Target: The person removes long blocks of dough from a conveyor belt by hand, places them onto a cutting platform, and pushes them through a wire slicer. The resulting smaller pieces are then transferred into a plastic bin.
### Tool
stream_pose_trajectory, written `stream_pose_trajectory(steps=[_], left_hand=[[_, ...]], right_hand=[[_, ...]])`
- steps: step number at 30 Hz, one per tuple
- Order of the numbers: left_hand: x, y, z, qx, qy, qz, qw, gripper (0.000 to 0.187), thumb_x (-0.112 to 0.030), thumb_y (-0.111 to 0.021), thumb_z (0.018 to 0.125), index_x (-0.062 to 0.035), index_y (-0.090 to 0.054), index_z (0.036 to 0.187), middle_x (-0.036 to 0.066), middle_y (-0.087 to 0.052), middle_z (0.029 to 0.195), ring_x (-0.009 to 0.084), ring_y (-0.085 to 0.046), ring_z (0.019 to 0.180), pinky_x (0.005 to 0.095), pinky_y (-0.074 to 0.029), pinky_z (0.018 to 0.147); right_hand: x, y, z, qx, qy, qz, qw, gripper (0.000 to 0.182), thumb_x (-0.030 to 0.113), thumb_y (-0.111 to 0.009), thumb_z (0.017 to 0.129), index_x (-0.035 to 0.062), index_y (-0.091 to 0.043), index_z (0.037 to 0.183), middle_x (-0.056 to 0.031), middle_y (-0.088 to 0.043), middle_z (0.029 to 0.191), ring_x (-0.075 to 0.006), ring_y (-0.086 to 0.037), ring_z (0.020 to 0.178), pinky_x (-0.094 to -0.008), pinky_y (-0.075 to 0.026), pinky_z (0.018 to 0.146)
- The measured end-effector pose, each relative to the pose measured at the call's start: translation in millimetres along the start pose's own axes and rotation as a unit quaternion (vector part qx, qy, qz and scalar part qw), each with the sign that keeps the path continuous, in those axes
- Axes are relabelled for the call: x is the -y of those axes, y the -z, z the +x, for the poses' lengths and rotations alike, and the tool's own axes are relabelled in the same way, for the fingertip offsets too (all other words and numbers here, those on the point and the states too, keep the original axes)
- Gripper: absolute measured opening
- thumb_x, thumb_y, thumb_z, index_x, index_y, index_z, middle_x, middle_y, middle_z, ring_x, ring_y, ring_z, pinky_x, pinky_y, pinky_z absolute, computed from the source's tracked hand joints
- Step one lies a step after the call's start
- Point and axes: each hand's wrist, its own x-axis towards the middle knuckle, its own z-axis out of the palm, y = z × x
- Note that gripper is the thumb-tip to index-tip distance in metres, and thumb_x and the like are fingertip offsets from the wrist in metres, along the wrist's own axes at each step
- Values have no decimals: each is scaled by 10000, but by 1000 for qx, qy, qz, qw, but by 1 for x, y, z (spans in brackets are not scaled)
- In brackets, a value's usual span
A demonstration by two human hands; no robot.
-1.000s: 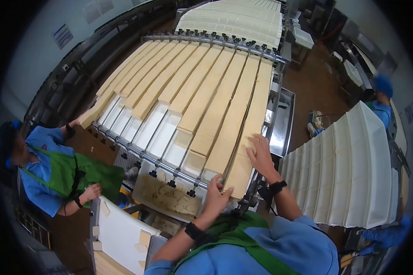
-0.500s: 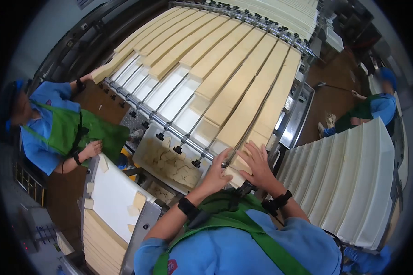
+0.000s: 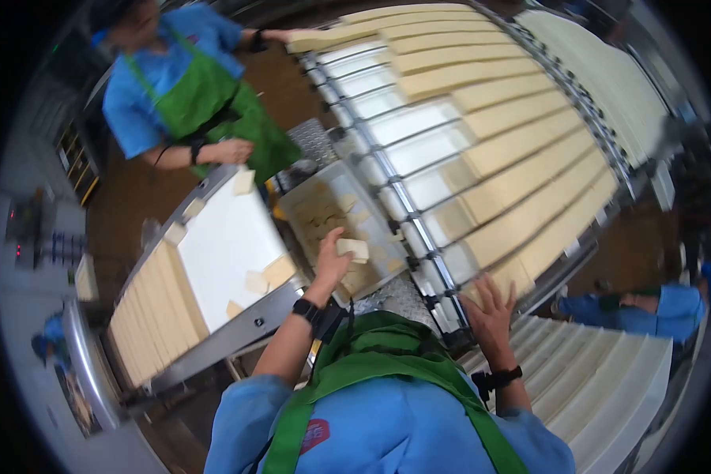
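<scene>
My left hand (image 3: 333, 265) is closed around a small pale block (image 3: 355, 251), above a white bin (image 3: 385, 272) of broken pale pieces (image 3: 324, 207). The block's end sticks out between thumb and fingers. My right hand (image 3: 491, 306) rests with fingers spread at the near end of a long pale-yellow slab (image 3: 521, 275), by the metal rail (image 3: 412, 212). Long slabs lie side by side in lanes on the slatted white table (image 3: 415, 126), their near ends uneven.
A co-worker in a green apron (image 3: 193, 103) stands at upper left, one hand on a far slab. A white-topped conveyor (image 3: 225, 237) at left carries a row of slabs (image 3: 154, 308) and loose pieces. Stacked white trays (image 3: 584, 379) stand at right, with another person (image 3: 663, 312) beyond.
My view has swung left. My left hand has come away from the slab end and moved left over the bin with a block in it. The right hand stays by the slab ends.
</scene>
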Motion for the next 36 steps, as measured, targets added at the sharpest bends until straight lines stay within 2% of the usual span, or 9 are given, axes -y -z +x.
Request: stream_pose_trajectory(steps=[5, 11, 14, 16, 19, 23, 25, 28, 36], left_hand=[[-8, 27, -21, -59, -31, 90, 994, 611, -100, -717, 896, -80, -500, 1467, 198, -610, 1345, 334, -624, 1236, 402, -504, 1037], [-16, 125, -60, -110, 32, -206, 972, 529, -76, -646, 960, -55, -495, 1466, 160, -621, 1297, 276, -700, 1055, 395, -554, 940], [25, 192, -96, -331, 48, -226, 915, 498, -48, -632, 958, -37, -508, 1440, 142, -603, 1266, 255, -666, 1047, 394, -545, 920], [76, 226, -125, -553, 112, -66, 823, 519, -61, -660, 941, -20, -493, 1431, 184, -543, 1272, 303, -596, 1117, 440, -509, 951], [145, 262, -168, -647, 238, 156, 707, 609, -137, -733, 900, -1, -464, 1429, 242, -446, 1313, 386, -510, 1203, 494, -458, 1001], [178, 284, -196, -612, 338, 116, 706, 721, -216, -798, 846, 19, -442, 1428, 284, -381, 1335, 467, -470, 1230, 529, -426, 1040], [172, 295, -199, -545, 298, 63, 781, 761, -236, -823, 818, 31, -442, 1421, 287, -351, 1354, 483, -469, 1236, 516, -426, 1058], [156, 306, -191, -529, 275, 61, 800, 772, -167, -828, 806, 32, -431, 1437, 295, -353, 1339, 491, -494, 1223, 503, -443, 1062], [131, 321, -180, -488, 288, 56, 822, 861, -146, -852, 783, 16, -370, 1477, 275, -370, 1319, 476, -555, 1141, 494, -505, 958]], right_hand=[[5, -2, 6, 66, -113, -17, 991, 711, 136, -709, 867, 191, -456, 1529, -112, -467, 1552, -340, -349, 1517, -724, -78, 1212], [43, 30, 59, 74, -70, -30, 994, 736, 136, -726, 844, 119, -448, 1525, -231, -399, 1565, -434, -281, 1524, -722, -59, 1212], [87, 19, 123, 55, -38, 17, 998, 642, 73, -658, 872, 39, -477, 1487, -216, -443, 1522, -434, -310, 1503, -711, -90, 1215], [122, -8, 174, 28, 42, 102, 993, 596, 47, -620, 893, 34, -485, 1474, -205, -473, 1501, -414, -346, 1482, -644, -126, 1237], [195, -58, 257, 70, 158, 214, 961, 542, 54, -615, 918, 33, -516, 1451, -215, -527, 1453, -400, -426, 1421, -559, -239, 1222], [329, -140, 350, 204, 220, 417, 858, 390, 130, -632, 983, 8, -607, 1353, -232, -628, 1296, -400, -569, 1255, -436, -446, 1086], [398, -192, 386, 237, 263, 436, 827, 391, 153, -648, 981, -2, -622, 1338, -234, -645, 1218, -393, -594, 1194, -425, -468, 1050], [493, -249, 424, 207, 356, 380, 828, 446, 221, -688, 944, -10, -627, 1321, -247, -638, 1219, -415, -588, 1155, -462, -461, 1041], [634, -281, 464, 177, 353, 182, 901, 491, 295, -749, 864, 51, -657, 1280, -147, -546, 1206, -330, -490, 1179, -519, -412, 970]])
